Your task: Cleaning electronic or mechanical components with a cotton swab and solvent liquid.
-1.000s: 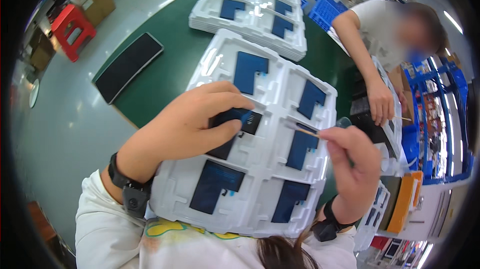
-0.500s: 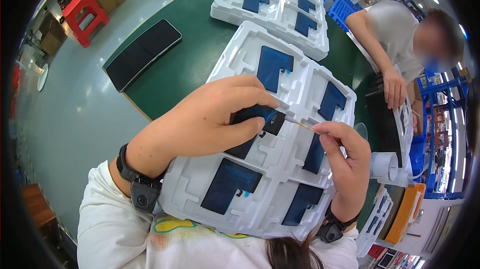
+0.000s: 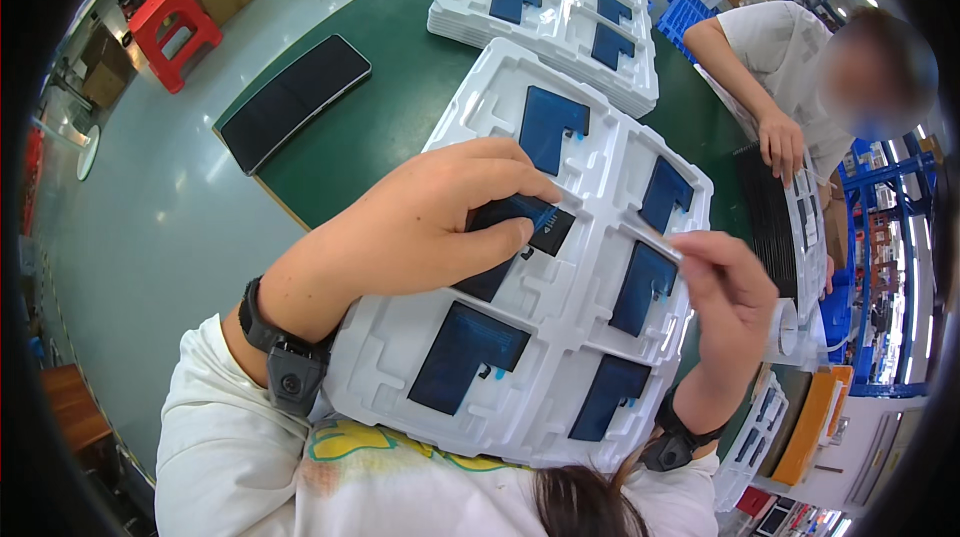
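Observation:
A white moulded tray (image 3: 400, 342) holds several flat, dark blue, L-shaped batteries (image 3: 468, 357), each in its own recess. My left hand (image 3: 430, 212) reaches over the left middle recess, thumb and fingers pinching the battery (image 3: 552, 233) there by its blue film. The upper end of that battery shows black with small white print; my fingers cover part of the rest. Above the right-hand column, my right hand (image 3: 728, 282) pinches a thin swab stick (image 3: 672, 240) between thumb and forefinger. Motion blurs that hand, and the stick's far end is hard to make out.
Beyond the tray stands a stack of similar trays (image 3: 540, 22) with batteries. A dark phone-like slab (image 3: 295, 102) lies on the green table (image 3: 400, 57) at left. Across the right side, a co-worker's hand (image 3: 782, 145) rests on stacked black trays (image 3: 765, 222).
My right hand has drawn the swab away to the right, off the battery under my left hand. My left hand keeps its pinch. The co-worker's hand has shifted slightly.

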{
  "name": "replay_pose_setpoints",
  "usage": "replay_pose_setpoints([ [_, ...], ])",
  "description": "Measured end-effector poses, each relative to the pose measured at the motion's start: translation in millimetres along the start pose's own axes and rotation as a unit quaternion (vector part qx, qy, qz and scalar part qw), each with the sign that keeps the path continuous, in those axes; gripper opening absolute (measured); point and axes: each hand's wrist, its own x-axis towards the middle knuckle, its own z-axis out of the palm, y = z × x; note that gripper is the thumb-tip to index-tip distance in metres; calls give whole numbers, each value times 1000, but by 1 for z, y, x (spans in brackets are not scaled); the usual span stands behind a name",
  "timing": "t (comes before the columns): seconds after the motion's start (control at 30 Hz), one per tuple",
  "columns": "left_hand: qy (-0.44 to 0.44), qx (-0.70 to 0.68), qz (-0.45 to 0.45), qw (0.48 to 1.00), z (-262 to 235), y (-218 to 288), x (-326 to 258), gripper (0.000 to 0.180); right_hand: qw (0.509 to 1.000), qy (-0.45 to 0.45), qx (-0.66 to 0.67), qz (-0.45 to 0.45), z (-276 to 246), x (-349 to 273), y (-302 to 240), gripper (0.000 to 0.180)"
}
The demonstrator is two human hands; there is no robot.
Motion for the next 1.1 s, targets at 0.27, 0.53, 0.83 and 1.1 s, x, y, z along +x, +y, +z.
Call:
replay_pose_setpoints([
  [0.27, -14, 5, -45, 999, -1, 8, 2, 28, 997, -78, -5, -15, 13, 3, 15, 13],
  [0.53, -17, 4, -33, 999, -3, 6, 3, 28, 977, -211, -4, 16, 2, 7, 12, 13],
  [0.83, -15, -5, -28, 999, -3, 6, 2, 27, 970, -170, 103, 143, 5, 3, 12, 14],
  [1.1, -17, -5, -43, 999, -3, 9, 2, 27, 979, -143, 102, 98, 7, 2, 19, 15],
])
